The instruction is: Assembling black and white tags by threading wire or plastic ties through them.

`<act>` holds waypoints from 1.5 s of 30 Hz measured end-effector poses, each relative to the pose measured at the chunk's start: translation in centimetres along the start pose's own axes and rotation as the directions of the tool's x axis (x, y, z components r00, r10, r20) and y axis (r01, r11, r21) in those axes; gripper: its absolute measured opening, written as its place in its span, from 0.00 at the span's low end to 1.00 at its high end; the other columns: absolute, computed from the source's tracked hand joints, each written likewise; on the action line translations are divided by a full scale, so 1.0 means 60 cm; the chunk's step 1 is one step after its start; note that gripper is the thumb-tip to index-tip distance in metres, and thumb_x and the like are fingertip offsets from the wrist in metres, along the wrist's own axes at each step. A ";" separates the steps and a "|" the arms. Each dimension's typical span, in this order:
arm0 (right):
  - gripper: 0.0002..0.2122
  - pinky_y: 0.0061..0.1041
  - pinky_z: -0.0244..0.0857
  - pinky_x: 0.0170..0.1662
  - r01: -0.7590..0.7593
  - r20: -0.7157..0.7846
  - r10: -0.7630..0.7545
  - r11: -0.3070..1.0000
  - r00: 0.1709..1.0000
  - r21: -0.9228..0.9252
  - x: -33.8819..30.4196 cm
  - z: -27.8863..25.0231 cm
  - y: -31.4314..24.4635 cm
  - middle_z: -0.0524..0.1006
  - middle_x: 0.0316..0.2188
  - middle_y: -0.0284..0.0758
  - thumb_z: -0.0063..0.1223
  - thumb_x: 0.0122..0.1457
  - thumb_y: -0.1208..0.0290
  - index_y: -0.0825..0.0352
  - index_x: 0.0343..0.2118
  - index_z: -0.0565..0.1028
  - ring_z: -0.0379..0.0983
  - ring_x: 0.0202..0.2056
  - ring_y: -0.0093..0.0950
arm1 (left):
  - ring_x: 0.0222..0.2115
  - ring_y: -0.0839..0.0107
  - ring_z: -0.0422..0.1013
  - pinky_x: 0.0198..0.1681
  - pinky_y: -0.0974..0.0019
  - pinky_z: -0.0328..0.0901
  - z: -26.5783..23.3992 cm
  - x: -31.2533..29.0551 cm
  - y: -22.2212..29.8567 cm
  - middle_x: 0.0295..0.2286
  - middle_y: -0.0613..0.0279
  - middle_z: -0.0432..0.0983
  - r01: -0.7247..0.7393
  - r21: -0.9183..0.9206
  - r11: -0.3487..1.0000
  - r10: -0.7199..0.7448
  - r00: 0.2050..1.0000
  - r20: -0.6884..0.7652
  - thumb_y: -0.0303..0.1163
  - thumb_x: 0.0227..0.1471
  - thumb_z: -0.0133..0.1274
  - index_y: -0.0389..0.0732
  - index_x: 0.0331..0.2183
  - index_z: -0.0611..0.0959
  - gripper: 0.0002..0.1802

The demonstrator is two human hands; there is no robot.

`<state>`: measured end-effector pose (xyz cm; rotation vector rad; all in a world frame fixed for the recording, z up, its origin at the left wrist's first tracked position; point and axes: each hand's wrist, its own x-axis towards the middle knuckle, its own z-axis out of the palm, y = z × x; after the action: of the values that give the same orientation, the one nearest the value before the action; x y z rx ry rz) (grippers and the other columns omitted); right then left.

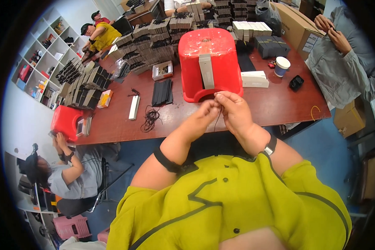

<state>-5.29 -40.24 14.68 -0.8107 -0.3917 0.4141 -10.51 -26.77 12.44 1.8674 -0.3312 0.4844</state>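
Observation:
My left hand (200, 119) and my right hand (236, 111) meet at the table's front edge, fingertips pinched together. A thin black cord (217, 120) runs between them and hangs down; its upper end is hidden by the fingers. Just beyond my hands stands a red plastic stool (187, 62). A long, narrow, pale box (206, 71) leans against its side. Left of my hands lies a loose tangle of black cord (151, 120), beside a stack of flat black strips (162, 92) and a slim white box (134, 107).
The reddish-brown table (279, 107) carries tall stacks of bundled boxes (158, 37) at the back. White boxes (254, 79), a paper cup (282, 66) and a black case (296, 83) sit to the right. Co-workers are at the left by another red stool (64, 121) and at the right.

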 end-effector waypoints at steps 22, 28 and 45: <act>0.07 0.15 0.61 0.25 -0.269 -0.036 0.281 0.865 0.959 -0.423 -0.005 -0.031 -0.046 0.78 0.27 0.31 0.54 0.56 0.70 0.68 0.34 0.76 0.72 0.27 0.17 | 0.28 0.66 0.69 0.32 0.69 0.62 -0.022 -0.005 0.105 0.26 0.60 0.71 -0.025 0.298 0.954 0.027 1.000 -0.004 0.21 0.45 0.55 0.39 0.31 0.82 0.07; 0.07 0.13 0.60 0.23 -0.386 -0.007 0.402 0.874 0.916 -0.294 -0.018 -0.013 -0.033 0.77 0.26 0.32 0.51 0.58 0.69 0.66 0.36 0.73 0.72 0.24 0.18 | 0.28 0.80 0.70 0.34 0.76 0.65 -0.015 -0.015 0.065 0.27 0.65 0.74 0.260 -0.115 0.959 -0.278 0.944 -0.177 0.20 0.48 0.54 0.35 0.40 0.75 0.14; 0.08 0.14 0.58 0.26 -0.316 0.075 0.458 0.714 0.886 -0.625 -0.015 -0.034 -0.037 0.72 0.20 0.26 0.53 0.56 0.68 0.68 0.33 0.77 0.64 0.23 0.14 | 0.30 0.51 0.66 0.33 0.60 0.62 -0.026 -0.022 0.060 0.26 0.49 0.69 0.080 0.418 0.905 -0.089 0.996 0.002 0.27 0.52 0.48 0.34 0.29 0.74 0.06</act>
<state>-4.61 -43.29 14.91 -1.4954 -0.5803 0.8099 -13.57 -26.54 15.20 2.2952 -0.1653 0.5045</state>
